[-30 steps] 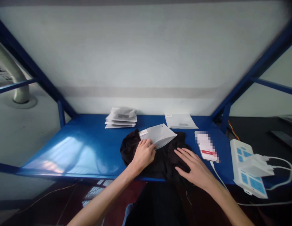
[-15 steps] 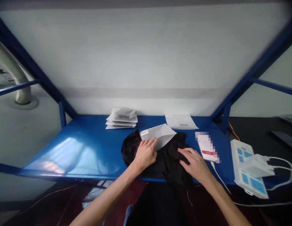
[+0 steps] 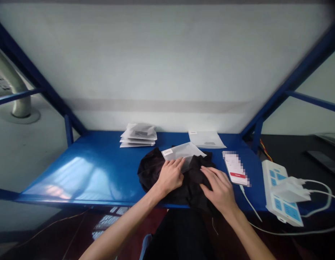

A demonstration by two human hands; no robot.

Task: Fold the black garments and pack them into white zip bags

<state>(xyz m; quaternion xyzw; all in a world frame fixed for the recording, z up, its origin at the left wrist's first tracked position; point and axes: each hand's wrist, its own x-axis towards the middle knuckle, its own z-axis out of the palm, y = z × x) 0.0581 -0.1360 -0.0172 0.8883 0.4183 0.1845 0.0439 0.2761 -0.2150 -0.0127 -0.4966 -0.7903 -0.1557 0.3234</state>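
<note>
A crumpled black garment lies at the near edge of the blue table, with a frosted plastic bag lying on its far side. The left hand rests on the cloth, fingers loosely spread, fingertips touching the bag's near edge. The right hand presses flat, fingers extended, gripping nothing. A phone lies just right; bag stacks sit farther back.

Left of black cloth: table bare, open passage
Back left: stack of bags blocks
Back right: flat bag
Right: phone, cable, power strip crowd
Corners: blue frame posts
</note>
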